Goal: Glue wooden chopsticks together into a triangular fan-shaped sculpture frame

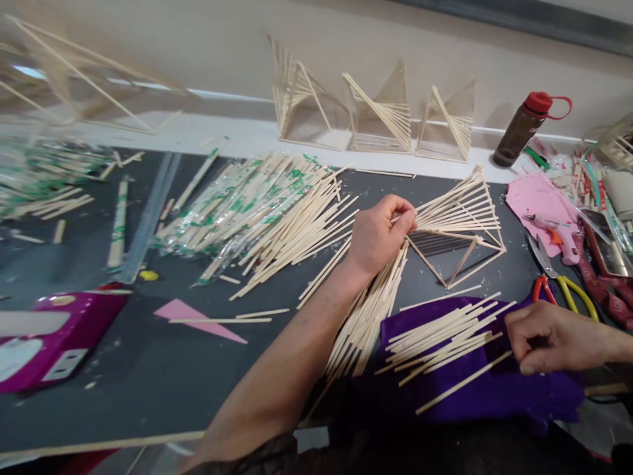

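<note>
My left hand (378,234) pinches the near-left corner of a small frame of thin wooden sticks (462,211), whose sticks fan out to the right in a twisted surface. Over the purple cloth (534,396), my right hand (554,338) is closed, with one end of a wooden stick (465,384) at its fingers. A group of loose sticks (445,333) lies on the cloth between the hands. Under my left forearm, another bundle of sticks (368,316) is partly hidden.
Finished stick frames (380,115) stand along the wall beside a bottle (519,132). Plastic-wrapped sticks (247,198) cover the middle of the table. Pliers (558,274) and a glue gun (558,237) lie at right; a purple box (64,336) sits at left.
</note>
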A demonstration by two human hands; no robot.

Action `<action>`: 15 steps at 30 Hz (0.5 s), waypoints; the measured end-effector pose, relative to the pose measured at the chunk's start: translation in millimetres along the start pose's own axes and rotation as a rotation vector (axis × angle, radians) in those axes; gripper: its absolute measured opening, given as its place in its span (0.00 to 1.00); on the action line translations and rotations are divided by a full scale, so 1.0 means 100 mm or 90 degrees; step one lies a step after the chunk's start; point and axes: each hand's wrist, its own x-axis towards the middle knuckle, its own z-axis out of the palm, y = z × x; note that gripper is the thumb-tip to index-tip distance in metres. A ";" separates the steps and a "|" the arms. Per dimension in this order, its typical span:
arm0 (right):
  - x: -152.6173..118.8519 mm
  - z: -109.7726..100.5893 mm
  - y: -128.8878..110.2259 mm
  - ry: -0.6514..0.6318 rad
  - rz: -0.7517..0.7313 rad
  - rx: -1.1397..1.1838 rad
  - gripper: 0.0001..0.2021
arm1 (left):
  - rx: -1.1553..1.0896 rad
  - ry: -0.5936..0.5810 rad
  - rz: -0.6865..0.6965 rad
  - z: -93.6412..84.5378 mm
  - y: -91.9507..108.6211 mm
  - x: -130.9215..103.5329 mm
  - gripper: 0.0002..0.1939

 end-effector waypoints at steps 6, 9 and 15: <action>0.01 -0.07 0.05 0.066 -0.066 -0.023 0.15 | 0.054 -0.001 0.019 0.03 -0.09 0.01 0.08; 0.00 -0.08 0.07 0.088 -0.067 -0.036 0.14 | 0.074 -0.001 0.012 0.04 -0.12 0.00 0.09; 0.05 -0.11 0.19 0.123 0.002 -0.105 0.13 | 0.076 0.006 -0.009 0.04 -0.09 -0.03 0.09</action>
